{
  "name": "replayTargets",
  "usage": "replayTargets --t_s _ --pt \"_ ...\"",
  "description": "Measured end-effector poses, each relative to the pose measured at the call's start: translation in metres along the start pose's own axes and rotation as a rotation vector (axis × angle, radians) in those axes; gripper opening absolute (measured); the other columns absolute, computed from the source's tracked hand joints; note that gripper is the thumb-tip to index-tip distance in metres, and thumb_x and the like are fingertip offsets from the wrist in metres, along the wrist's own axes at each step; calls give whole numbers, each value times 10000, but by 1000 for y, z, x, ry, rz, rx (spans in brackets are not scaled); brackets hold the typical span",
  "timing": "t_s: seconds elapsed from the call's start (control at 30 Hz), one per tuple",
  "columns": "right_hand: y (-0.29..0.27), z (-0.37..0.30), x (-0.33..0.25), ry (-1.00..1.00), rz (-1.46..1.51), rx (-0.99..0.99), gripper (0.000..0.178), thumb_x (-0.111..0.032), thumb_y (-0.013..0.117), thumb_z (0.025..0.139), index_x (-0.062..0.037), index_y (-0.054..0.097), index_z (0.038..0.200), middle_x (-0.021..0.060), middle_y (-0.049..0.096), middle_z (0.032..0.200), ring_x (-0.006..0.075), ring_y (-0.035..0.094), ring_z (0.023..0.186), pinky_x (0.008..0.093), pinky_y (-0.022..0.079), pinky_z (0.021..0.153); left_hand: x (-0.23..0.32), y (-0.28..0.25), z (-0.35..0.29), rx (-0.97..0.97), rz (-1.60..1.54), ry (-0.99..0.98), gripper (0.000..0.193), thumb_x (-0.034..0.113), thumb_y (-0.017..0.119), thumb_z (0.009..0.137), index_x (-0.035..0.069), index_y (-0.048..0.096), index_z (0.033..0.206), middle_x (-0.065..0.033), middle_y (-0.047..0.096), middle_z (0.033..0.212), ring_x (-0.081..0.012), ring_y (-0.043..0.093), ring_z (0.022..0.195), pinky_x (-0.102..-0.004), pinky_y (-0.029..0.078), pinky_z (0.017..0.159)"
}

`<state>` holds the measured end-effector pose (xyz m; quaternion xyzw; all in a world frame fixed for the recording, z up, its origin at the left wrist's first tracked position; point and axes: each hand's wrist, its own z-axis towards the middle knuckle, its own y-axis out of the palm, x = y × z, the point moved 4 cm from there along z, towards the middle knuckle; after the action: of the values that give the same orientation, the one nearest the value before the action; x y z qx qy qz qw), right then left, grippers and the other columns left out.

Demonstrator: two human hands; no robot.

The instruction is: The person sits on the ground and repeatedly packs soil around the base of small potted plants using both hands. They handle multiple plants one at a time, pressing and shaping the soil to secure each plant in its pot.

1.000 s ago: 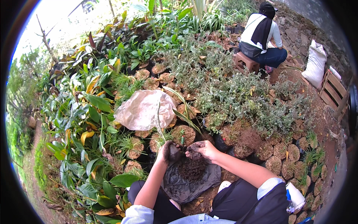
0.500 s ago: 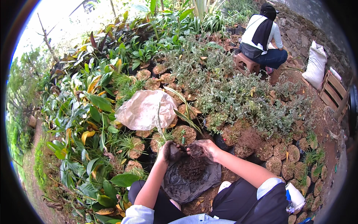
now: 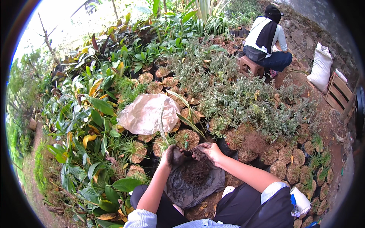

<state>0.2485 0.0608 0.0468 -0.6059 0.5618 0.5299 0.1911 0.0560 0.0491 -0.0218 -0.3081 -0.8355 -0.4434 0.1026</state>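
Note:
My left hand (image 3: 174, 155) is cupped and blackened with soil. Its fingers curl toward my right hand; what lies in it, if anything, blends with the dirt. A long pale leaf (image 3: 162, 123) rises just behind it, and I cannot tell whether the hand touches it. My right hand (image 3: 213, 152) pinches a crumbly clump of dark soil (image 3: 198, 153) close to the left fingertips. Below both hands, a black plastic sheet (image 3: 180, 192) lies between my knees with a heap of loose dark soil (image 3: 195, 173) on it.
A crumpled whitish plastic bag (image 3: 148, 114) lies ahead, over potted plants. Broad-leaved plants (image 3: 100, 106) crowd the left; grey-green shrubs (image 3: 239, 95) and several soil-filled pots (image 3: 279, 169) stand at right. Another person (image 3: 264, 41) sits on a brown stool (image 3: 251, 67) near a white sack (image 3: 320, 67) and wooden crate (image 3: 339, 93).
My right hand has turned and its fingers have closed in a pinch around the clump. My left hand has stayed nearly still.

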Motion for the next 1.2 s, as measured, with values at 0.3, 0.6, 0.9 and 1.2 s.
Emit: replayTargets --t_s 0.3,0.6,0.9,1.2 --pt "-6 4 -9 -12 67 27 247 -72 670 810 35 597 1020 102 656 915 162 643 804 277 521 704 -2 2 20 -16 1 6 187 162 516 862 -16 493 916 -170 603 790 -285 614 673 -386 539 600" --pt "-33 22 4 -5 13 69 274 -85 676 808 31 580 1037 86 651 930 149 634 782 264 505 699 -8 50 1 35 -14 28 184 158 497 874 -18 514 927 -151 597 779 -253 610 687 -343 527 630" --pt "-18 18 -28 -24 250 21 202 -111 613 854 -21 553 1026 83 638 901 179 634 768 336 544 660 -11 64 -74 16 -183 170 176 173 496 881 3 513 840 -155 600 738 -278 613 647 -355 527 605" --pt "-20 -7 -18 -217 30 47 165 -122 618 859 10 608 957 72 647 802 160 635 670 277 537 604 -6 78 -110 51 2 196 204 187 483 875 -2 547 832 -138 608 743 -241 615 641 -330 520 592"
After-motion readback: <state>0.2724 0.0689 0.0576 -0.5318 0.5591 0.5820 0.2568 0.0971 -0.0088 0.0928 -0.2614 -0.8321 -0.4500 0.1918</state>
